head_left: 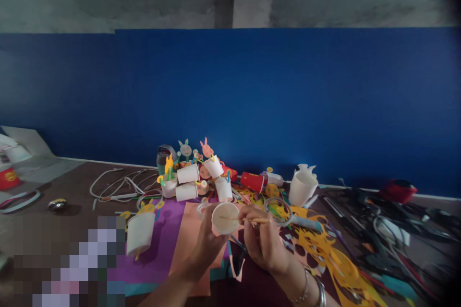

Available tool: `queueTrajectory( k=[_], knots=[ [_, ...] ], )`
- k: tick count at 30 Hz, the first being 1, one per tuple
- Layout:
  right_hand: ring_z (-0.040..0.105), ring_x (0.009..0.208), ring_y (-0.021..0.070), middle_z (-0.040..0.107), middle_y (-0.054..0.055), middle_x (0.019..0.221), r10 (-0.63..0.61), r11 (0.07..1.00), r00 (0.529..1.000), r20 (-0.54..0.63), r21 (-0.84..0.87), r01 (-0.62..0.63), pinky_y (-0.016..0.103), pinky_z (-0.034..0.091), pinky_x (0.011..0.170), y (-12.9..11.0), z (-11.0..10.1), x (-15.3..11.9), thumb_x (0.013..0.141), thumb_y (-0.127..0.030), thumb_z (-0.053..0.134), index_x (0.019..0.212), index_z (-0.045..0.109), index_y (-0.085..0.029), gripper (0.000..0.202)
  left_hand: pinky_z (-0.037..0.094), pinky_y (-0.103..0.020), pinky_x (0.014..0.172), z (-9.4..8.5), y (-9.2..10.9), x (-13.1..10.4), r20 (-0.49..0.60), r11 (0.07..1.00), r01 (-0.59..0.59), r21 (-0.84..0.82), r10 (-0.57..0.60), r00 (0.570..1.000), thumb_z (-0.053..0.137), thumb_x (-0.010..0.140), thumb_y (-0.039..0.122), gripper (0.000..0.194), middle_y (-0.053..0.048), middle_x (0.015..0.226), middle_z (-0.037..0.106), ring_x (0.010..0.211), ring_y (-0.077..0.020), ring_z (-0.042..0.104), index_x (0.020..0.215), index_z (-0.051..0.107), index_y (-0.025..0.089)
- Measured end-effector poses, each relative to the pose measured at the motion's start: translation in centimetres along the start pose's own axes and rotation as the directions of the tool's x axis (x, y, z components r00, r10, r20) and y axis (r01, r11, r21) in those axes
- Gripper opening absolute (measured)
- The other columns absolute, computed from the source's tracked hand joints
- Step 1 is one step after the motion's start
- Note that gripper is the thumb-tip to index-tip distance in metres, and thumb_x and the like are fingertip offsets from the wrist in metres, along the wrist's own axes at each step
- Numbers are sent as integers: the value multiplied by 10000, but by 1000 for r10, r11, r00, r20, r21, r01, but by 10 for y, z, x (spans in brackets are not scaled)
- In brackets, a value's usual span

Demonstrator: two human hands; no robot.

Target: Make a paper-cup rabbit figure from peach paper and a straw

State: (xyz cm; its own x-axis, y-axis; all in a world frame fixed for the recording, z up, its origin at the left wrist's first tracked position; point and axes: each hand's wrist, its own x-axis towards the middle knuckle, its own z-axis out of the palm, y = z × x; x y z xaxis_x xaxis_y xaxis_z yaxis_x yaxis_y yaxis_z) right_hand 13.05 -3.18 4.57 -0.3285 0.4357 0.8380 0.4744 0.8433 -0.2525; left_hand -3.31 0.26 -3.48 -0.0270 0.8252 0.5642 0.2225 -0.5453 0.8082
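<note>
Bracelets (305,291) ring the right wrist closest to me, at about five o'clock if the paper cup being worked on is the dial's centre and twelve points to the wall. That white paper cup (219,228) sits up off the worktop between the two hands, its mouth tipped toward the person. The left hand (208,240) curls around its side from seven to nine o'clock, fingers closed on it. The right hand (260,239), at four, pinches a thin wooden stick (262,220), whose far end reaches over the cup's mouth.

Sheets lie under all this: peach paper (185,249) at eight, then purple paper (162,254) beyond it, with a yellow-trimmed cup (139,230) on it at nine. Yellow paper scraps (340,266) sprawl around four. Further back, a jagged-rimmed white cup (302,187) stands at two, a red cup (251,182) lies near one, and cups with paper animal figures (206,147) crowd eleven. White cables (126,184) tangle at ten; behind everything rises a blue wall (266,91).
</note>
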Motion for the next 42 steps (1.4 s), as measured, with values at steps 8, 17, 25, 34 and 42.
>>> queueTrajectory(
  k=[8,17,25,34,42],
  knots=[
    [595,805,214,610,86,880,-57,998,985,164,45,50,365,529,695,2,12,3,838,-56,403,1052,437,-198,259,435,-385,916,2,18,-3,98,996,-64,-59,69,993,684,702,198,483,-85,1124,602,1039,-251,561,1158,527,228],
    [506,1080,267,550,131,1140,321,947,946,-35,35,-320,441,406,918,3,-11,17,845,-164,449,1178,487,-173,335,415,-385,916,1,41,21,7,950,231,-210,-235,972,663,754,330,384,-96,1088,638,1036,-263,568,1101,583,187],
    [578,792,187,634,45,861,497,823,815,298,137,-552,301,445,728,11,6,19,897,-290,475,1078,598,-192,240,461,-309,829,12,77,47,-5,718,322,-617,-413,911,635,784,390,435,-70,1090,661,1003,-228,600,1180,552,228],
    [471,528,113,501,-27,597,600,715,710,369,149,-683,211,337,499,9,18,10,928,-270,371,814,583,-176,259,499,-340,829,19,62,52,29,553,353,-755,-510,860,628,794,422,404,-91,1017,679,966,-236,633,1113,583,179],
    [509,553,122,546,-17,570,541,795,705,458,-5,-606,212,346,502,13,-14,18,892,-240,424,737,640,-181,272,548,-311,773,-27,36,93,-278,552,160,-818,-623,731,619,822,351,279,-45,1055,654,920,-184,652,1072,594,230]
  ],
)
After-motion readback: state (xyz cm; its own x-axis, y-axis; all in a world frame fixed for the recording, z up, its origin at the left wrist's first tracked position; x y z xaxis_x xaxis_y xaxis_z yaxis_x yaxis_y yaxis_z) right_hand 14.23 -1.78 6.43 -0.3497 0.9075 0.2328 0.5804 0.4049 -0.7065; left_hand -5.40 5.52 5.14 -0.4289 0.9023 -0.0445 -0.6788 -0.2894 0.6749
